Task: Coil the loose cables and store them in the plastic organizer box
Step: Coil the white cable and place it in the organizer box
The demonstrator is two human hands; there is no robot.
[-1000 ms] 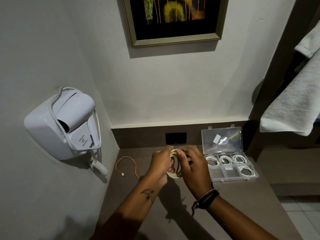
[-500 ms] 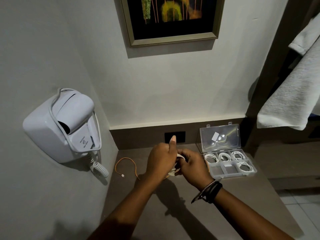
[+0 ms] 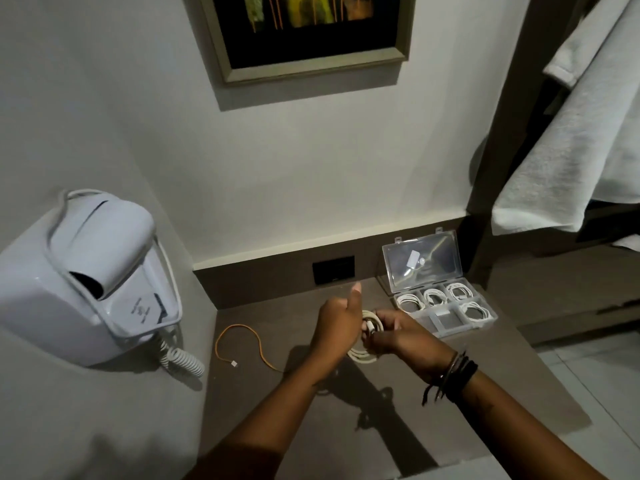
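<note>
Two hands meet over the brown counter point(image 3: 346, 427), both closed on a coiled white cable point(image 3: 367, 337): the left hand point(image 3: 337, 323) grips its left side with the thumb raised, and the right hand point(image 3: 398, 336) pinches its right side. Left of them lies a loose orange cable point(image 3: 242, 344). Farther right, the plastic organizer box point(image 3: 446, 313) sits open with white coils in four compartments.
</note>
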